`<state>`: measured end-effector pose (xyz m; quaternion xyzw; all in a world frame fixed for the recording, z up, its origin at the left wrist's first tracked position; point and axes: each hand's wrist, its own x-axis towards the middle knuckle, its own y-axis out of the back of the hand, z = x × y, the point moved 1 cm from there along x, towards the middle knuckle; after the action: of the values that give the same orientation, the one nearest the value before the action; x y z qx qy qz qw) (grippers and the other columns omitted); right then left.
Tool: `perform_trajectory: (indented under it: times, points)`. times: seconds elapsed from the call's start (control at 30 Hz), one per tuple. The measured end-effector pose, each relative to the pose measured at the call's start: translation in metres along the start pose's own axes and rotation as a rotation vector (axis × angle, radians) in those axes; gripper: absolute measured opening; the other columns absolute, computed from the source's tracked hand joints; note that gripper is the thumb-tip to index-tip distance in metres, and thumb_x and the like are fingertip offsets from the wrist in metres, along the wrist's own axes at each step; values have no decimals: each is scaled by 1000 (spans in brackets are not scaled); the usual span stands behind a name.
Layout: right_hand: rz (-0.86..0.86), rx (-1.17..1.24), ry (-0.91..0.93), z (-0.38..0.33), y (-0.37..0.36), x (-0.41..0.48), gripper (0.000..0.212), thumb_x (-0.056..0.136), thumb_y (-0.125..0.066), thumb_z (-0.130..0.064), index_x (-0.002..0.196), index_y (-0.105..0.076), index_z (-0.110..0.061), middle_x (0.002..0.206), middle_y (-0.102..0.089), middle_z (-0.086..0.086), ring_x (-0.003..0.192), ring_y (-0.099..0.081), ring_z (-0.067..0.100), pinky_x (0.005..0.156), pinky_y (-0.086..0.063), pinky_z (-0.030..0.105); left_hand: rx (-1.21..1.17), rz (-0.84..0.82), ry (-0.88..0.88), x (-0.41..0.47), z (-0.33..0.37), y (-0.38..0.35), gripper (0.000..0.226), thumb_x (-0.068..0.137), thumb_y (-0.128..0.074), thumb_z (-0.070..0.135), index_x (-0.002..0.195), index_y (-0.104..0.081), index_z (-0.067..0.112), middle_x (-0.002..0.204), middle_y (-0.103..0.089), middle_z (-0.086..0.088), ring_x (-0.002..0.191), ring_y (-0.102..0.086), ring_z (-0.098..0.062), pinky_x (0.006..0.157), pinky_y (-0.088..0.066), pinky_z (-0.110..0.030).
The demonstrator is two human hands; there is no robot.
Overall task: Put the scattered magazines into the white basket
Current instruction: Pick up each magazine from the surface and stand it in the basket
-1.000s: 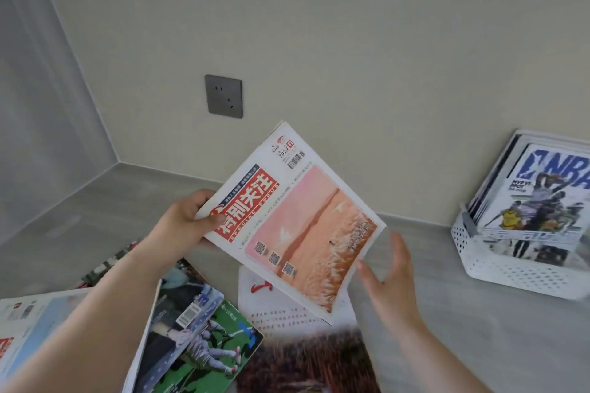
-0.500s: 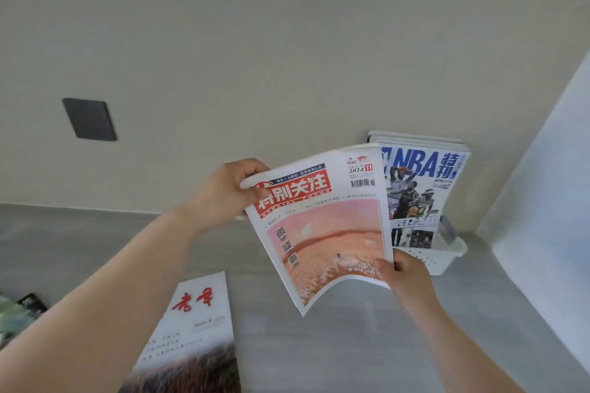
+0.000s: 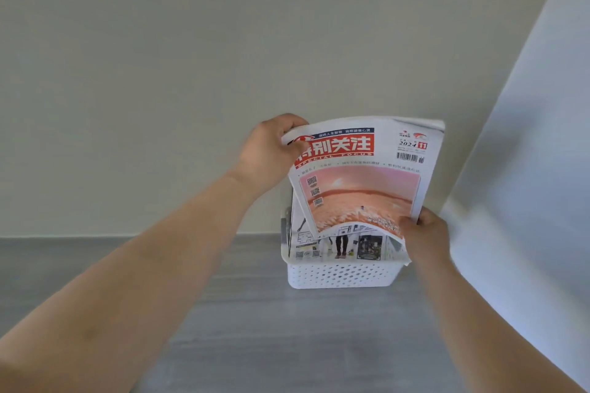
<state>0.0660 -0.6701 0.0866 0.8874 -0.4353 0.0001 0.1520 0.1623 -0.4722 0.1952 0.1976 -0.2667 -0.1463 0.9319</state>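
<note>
A magazine with a red title band and a pink landscape cover [image 3: 360, 188] hangs upright just above the white perforated basket [image 3: 343, 274]. My left hand [image 3: 271, 150] grips its top left corner. Its lower right corner is pinched by my right hand [image 3: 424, 231], and the bottom edge bows upward. Behind it, other magazines [image 3: 341, 244] stand in the basket, mostly hidden by the held one.
The basket sits on a grey wood-grain surface [image 3: 255, 329] against a plain beige wall [image 3: 223, 57]. A white panel [image 3: 526, 201] rises close on the right of the basket.
Both hands carried the magazine right to the basket, and the view turned with them. My right hand took hold of its lower corner. The loose magazines and wall socket left view.
</note>
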Motion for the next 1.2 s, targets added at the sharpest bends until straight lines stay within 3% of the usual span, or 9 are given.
perform_trajectory:
  times: [0.1, 0.23, 0.43, 0.57, 0.63, 0.73, 0.8, 1.03, 1.2]
  points:
    - [-26, 8, -12, 12, -6, 17, 27, 83, -49, 4, 104, -63, -3, 84, -58, 3, 77, -53, 21, 67, -39, 20, 58, -31, 34, 7, -12, -22, 18, 82, -55, 7, 88, -59, 24, 78, -59, 14, 73, -55, -11, 65, -44, -18]
    - [-76, 6, -61, 35, -16, 33, 30, 82, -44, 7, 100, -62, -8, 81, -59, 2, 70, -52, 17, 44, -41, 9, 117, -90, 101, 10, -32, -41, 21, 83, -56, 10, 101, -63, 19, 89, -60, 6, 84, -56, -15, 79, -45, -26]
    - [-170, -30, -138, 68, -36, 39, 32, 81, -43, 6, 103, -60, -10, 86, -62, 4, 79, -54, 20, 69, -44, 27, 170, -177, 207, 8, -58, -64, 21, 86, -54, 16, 105, -60, 22, 92, -59, 6, 84, -58, -15, 68, -51, -27]
    - [-110, -67, -149, 73, -44, 45, 32, 80, -42, 3, 105, -55, -13, 76, -57, -7, 75, -55, 20, 69, -43, 32, 122, -72, 181, 12, -69, -75, 24, 82, -60, 16, 74, -46, 33, 76, -56, 14, 73, -58, -12, 64, -52, -28]
    - [-103, -2, -139, 70, -46, 47, 38, 81, -44, 5, 112, -49, -15, 93, -60, -4, 84, -57, 18, 76, -47, 34, 65, 64, 203, 12, -78, -78, 33, 78, -64, 16, 70, -39, 35, 74, -51, 20, 70, -56, -4, 59, -50, -25]
    - [-133, 109, -147, 70, -50, 50, 53, 80, -43, 10, 126, -41, -17, 122, -54, 4, 113, -51, 20, 97, -45, 40, -2, 229, 252, 6, -97, -84, 34, 74, -68, 13, 86, -41, 29, 85, -48, 13, 75, -50, -6, 59, -39, -14]
    - [-147, 121, -168, 73, -52, 52, 57, 81, -42, 9, 131, -36, -17, 130, -49, 5, 121, -46, 21, 99, -42, 37, 42, 219, 312, 3, -111, -88, 41, 74, -69, 13, 106, -45, 18, 100, -47, 6, 82, -47, -10, 65, -38, -17]
    - [-173, 169, -158, 78, -57, 57, 53, 83, -46, 7, 127, -40, -21, 113, -45, -8, 111, -47, 14, 87, -40, 27, 161, 95, 367, 11, -130, -96, 56, 79, -64, 17, 128, -37, 17, 120, -55, -5, 97, -52, -17, 79, -46, -32]
    - [-149, 54, -116, 77, -59, 54, 49, 83, -53, -1, 124, -42, -25, 118, -49, -5, 110, -48, 16, 82, -44, 27, 155, 1, 360, 13, -131, -101, 56, 84, -57, 17, 134, -32, 24, 128, -55, -2, 114, -54, -22, 88, -48, -39]
